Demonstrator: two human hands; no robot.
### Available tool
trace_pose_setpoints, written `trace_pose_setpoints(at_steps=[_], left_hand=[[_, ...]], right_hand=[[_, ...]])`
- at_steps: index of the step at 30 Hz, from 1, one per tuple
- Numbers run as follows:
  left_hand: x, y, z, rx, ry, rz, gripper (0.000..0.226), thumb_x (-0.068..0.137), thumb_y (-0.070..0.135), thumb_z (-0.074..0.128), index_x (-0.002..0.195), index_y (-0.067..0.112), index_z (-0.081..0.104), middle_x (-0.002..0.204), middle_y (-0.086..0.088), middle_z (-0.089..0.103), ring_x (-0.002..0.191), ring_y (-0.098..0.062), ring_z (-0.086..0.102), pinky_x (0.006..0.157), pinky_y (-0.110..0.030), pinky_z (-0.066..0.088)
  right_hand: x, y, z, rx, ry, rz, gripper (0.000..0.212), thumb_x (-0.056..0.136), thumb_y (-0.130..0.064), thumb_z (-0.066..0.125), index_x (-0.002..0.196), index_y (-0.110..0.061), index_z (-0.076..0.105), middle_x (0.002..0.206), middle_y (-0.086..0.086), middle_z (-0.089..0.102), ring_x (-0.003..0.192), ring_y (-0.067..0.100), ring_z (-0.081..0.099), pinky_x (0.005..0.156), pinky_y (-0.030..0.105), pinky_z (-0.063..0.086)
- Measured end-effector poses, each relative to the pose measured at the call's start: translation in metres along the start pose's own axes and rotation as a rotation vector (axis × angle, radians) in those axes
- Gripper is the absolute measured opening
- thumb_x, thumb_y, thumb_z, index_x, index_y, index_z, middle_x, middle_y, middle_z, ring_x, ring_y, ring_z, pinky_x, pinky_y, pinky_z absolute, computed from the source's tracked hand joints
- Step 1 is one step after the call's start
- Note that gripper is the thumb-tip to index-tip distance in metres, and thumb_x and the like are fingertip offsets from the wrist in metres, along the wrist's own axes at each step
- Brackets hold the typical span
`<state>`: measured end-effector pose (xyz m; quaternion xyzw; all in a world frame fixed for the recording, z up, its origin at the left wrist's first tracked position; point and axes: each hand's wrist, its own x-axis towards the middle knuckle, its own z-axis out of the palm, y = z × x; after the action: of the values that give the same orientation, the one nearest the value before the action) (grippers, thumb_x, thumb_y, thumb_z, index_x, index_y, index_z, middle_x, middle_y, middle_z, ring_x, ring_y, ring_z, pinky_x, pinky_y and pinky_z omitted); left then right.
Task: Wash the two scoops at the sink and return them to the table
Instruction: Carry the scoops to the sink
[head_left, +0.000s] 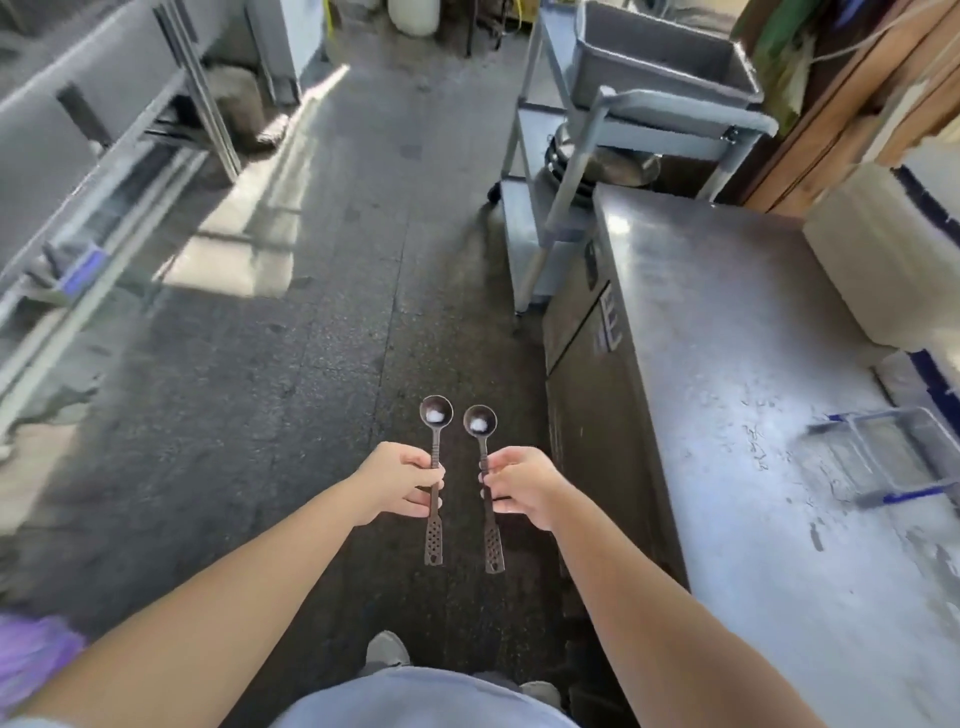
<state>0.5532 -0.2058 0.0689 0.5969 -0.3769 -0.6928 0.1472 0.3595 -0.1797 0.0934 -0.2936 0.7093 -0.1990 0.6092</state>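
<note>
Dark, speckled floor (311, 364) runs ahead as a wide open lane, with a patch of sunlight lying across its left half. On the left the lane is bounded by the rails and legs of a blurred steel bench (104, 171). On the right it is bounded by the long left edge of a steel table (727, 415), whose cabinet front drops straight to the floor. Beyond the table's far corner stands a grey cart (561, 197) carrying a grey tub (665, 57), and it narrows the lane there. On the table lie a clear bin with blue rims (883, 457) and a white container (883, 249).

Both arms reach forward over the floor, just left of the table edge. The left hand (400, 480) pinches the handle of the left scoop (436, 414) and the right hand (524, 486) pinches the handle of the right scoop (479, 422). The hands are near each other but not touching. The scoops lie side by side and parallel, apart from one another, with their bowls pointing away from the person and their perforated handle ends hanging back below the fingers. Each bowl holds a small white clump
</note>
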Motion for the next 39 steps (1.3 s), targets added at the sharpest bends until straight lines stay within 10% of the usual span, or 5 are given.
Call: trace_pose_setpoints(at_steps=[5, 14, 21, 39], left_hand=[[-0.03, -0.02, -0.083, -0.089, 0.069, 0.001, 0.014, 0.087, 0.005, 0.069, 0.1, 0.0, 0.069, 0.09, -0.013, 0.073, 0.081, -0.03, 0.075, 0.062, -0.033, 0.06], [-0.093, -0.085, -0.213, -0.382, 0.371, -0.027, 0.022, 0.084, -0.003, 0.07, 0.105, -0.002, 0.066, 0.088, -0.012, 0.072, 0.081, -0.031, 0.075, 0.067, -0.037, 0.061], [-0.123, -0.128, -0.292, -0.623, 0.609, -0.053, 0.023, 0.082, -0.003, 0.072, 0.104, 0.002, 0.068, 0.089, -0.01, 0.071, 0.084, -0.028, 0.073, 0.079, -0.045, 0.06], [-0.084, -0.075, -0.525, -0.929, 0.878, -0.027, 0.026, 0.088, 0.014, 0.071, 0.112, 0.008, 0.064, 0.103, -0.014, 0.073, 0.088, -0.032, 0.074, 0.077, -0.047, 0.061]], right_hand=[[0.015, -0.035, 0.087, -0.113, -0.103, -0.013, 0.02, 0.091, 0.007, 0.057, 0.096, -0.011, 0.063, 0.09, 0.009, 0.068, 0.076, 0.022, 0.066, 0.077, 0.039, 0.06], [0.031, -0.093, 0.25, -0.43, -0.404, -0.04, 0.019, 0.09, 0.007, 0.055, 0.091, -0.011, 0.061, 0.073, 0.006, 0.064, 0.054, 0.013, 0.062, 0.051, 0.025, 0.053], [0.054, -0.138, 0.378, -0.654, -0.611, -0.06, 0.019, 0.089, 0.01, 0.056, 0.087, -0.008, 0.065, 0.079, 0.012, 0.066, 0.059, 0.016, 0.064, 0.057, 0.028, 0.058], [0.142, -0.312, 0.62, -0.873, -0.799, -0.097, 0.017, 0.092, 0.005, 0.058, 0.095, -0.01, 0.066, 0.077, 0.008, 0.068, 0.067, 0.018, 0.065, 0.073, 0.036, 0.06]])
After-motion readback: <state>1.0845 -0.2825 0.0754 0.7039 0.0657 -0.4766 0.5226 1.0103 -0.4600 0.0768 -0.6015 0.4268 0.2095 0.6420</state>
